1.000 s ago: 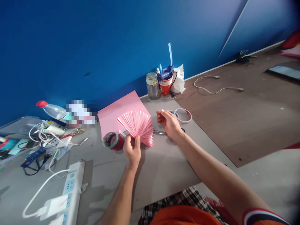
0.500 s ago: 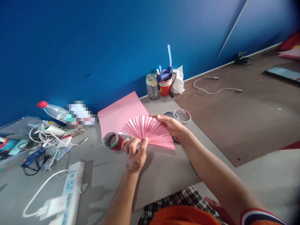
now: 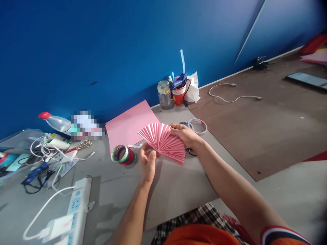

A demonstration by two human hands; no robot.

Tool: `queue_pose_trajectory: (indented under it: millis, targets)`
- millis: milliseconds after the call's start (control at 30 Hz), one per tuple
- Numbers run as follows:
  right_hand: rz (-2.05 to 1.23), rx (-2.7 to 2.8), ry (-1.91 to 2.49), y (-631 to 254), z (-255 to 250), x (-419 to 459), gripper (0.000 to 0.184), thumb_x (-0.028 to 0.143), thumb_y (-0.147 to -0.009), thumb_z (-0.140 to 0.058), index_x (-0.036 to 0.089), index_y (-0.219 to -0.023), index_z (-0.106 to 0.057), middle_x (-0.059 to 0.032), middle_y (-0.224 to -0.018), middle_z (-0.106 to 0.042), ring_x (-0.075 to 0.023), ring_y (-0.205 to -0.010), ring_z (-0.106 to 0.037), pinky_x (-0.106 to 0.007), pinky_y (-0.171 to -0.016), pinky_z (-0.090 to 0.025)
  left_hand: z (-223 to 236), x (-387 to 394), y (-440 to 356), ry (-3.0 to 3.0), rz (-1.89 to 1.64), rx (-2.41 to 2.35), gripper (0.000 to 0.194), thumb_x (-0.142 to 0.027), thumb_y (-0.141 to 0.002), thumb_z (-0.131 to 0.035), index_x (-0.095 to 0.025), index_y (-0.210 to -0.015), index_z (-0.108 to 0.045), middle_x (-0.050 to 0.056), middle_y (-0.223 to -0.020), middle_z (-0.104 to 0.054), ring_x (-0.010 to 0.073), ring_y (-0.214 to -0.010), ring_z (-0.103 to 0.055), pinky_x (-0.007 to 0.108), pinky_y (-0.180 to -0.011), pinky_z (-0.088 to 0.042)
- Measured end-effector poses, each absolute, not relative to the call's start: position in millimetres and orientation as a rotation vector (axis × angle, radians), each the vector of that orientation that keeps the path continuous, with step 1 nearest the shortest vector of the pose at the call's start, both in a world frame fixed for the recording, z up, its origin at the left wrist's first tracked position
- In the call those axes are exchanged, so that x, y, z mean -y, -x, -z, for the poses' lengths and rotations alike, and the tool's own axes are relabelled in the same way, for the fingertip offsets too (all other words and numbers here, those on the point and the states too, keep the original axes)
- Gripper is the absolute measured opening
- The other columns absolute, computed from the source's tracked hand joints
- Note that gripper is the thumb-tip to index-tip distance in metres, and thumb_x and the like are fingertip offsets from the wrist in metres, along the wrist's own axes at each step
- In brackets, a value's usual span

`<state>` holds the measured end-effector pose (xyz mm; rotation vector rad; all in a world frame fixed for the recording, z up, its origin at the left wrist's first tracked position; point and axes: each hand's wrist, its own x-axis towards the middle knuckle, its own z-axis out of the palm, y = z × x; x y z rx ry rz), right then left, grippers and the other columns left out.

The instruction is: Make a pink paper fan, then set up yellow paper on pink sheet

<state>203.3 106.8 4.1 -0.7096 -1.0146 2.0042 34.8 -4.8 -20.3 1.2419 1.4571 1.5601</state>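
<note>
A pleated pink paper fan (image 3: pixel 163 137) is spread above the table, its folds meeting at a low point near my left hand. My right hand (image 3: pixel 185 134) grips its upper right part, thumb on the front and the other fingers behind. At the fan's base, my left hand (image 3: pixel 147 161) has its thumb raised apart from the paper; its curled fingers reach partly behind the base, and whether they bear any weight is hard to see. A flat pink sheet (image 3: pixel 130 122) lies behind the fan. Left of my left hand stands a small round tub (image 3: pixel 124 154) with a green rim.
Tape rolls (image 3: pixel 198 126) lie behind my right wrist. Near the wall stand a glass jar (image 3: pixel 165 95) and a red paper cup (image 3: pixel 178 95) of tools. A white power strip (image 3: pixel 78 204) and tangled cables (image 3: pixel 48 146) occupy the left. A phone (image 3: pixel 308 81) lies far right.
My right hand has come in from beside the fan and taken hold of it. The fan has shifted right and turned. My left thumb has come off its base.
</note>
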Motion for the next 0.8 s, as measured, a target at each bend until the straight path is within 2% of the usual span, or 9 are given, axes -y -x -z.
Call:
queue_pose_trajectory:
  millis: [100,200,300,467,667,800]
  targets:
    - [-1.997,1.056,0.768,-201.5,-8.9,-103.0,0.028,0.029,-0.065,-0.074,0.016,-0.088,-0.067,-0.0020,-0.072,-0.070,-0.0150,-0.061,-0.064,-0.027,-0.064,-0.051,23.5,2.4,-34.8,-1.056,-1.419,-1.354,0.029,-0.046,-0.077,-0.064,-0.020,-0.090,-0.058,0.000,-0.068,-0.059,0.0129,-0.053,-0.055,0.028,-0.055,-0.048]
    - [-1.959,1.103,0.835,-201.1,-11.0,-101.3,0.024,0.032,-0.065,-0.074,0.015,-0.081,-0.067,-0.0015,-0.068,-0.069,-0.0143,-0.059,-0.062,-0.027,-0.061,-0.049,22.5,3.3,-36.2,-0.931,-1.347,-1.326,0.025,-0.042,-0.072,-0.070,-0.020,-0.076,-0.058,-0.002,-0.059,-0.057,0.0131,-0.050,-0.054,0.027,-0.052,-0.047]
    - [-1.864,1.201,0.893,-201.0,-9.9,-101.5,0.023,0.034,-0.069,-0.071,0.016,-0.082,-0.067,-0.0008,-0.070,-0.068,-0.0145,-0.062,-0.062,-0.026,-0.062,-0.048,18.7,3.5,-38.3,-0.836,-1.338,-1.279,0.022,-0.038,-0.070,-0.072,-0.020,-0.076,-0.060,-0.002,-0.059,-0.059,0.0132,-0.050,-0.055,0.027,-0.052,-0.048]
    - [-1.698,1.364,0.900,-201.1,-7.4,-102.1,0.031,0.036,-0.075,-0.067,0.019,-0.101,-0.066,-0.0011,-0.089,-0.070,-0.0164,-0.080,-0.064,-0.025,-0.072,-0.049,17.5,-0.9,-37.2,-0.715,-1.453,-1.307,0.025,-0.034,-0.067,-0.074,-0.018,-0.074,-0.056,-0.006,-0.056,-0.055,0.0088,-0.048,-0.052,0.023,-0.052,-0.045]
    - [-1.741,1.593,0.874,-200.1,-1.6,-101.0,0.027,0.033,-0.070,-0.071,0.016,-0.091,-0.069,0.0009,-0.072,-0.069,-0.0163,-0.067,-0.063,-0.024,-0.063,-0.048,17.7,-4.1,-32.4,-0.660,-1.590,-1.377,0.029,-0.036,-0.066,-0.075,-0.017,-0.071,-0.053,-0.008,-0.054,-0.051,0.0060,-0.047,-0.047,0.019,-0.052,-0.040]
    - [-1.786,1.586,0.864,-198.8,3.8,-100.5,0.025,0.033,-0.068,-0.071,0.016,-0.086,-0.070,0.0006,-0.073,-0.070,-0.0175,-0.068,-0.064,-0.025,-0.064,-0.049,14.5,-4.4,-33.5,-0.654,-1.657,-1.432,0.032,-0.039,-0.067,-0.074,-0.018,-0.069,-0.050,-0.008,-0.054,-0.050,0.0062,-0.047,-0.047,0.019,-0.052,-0.040]
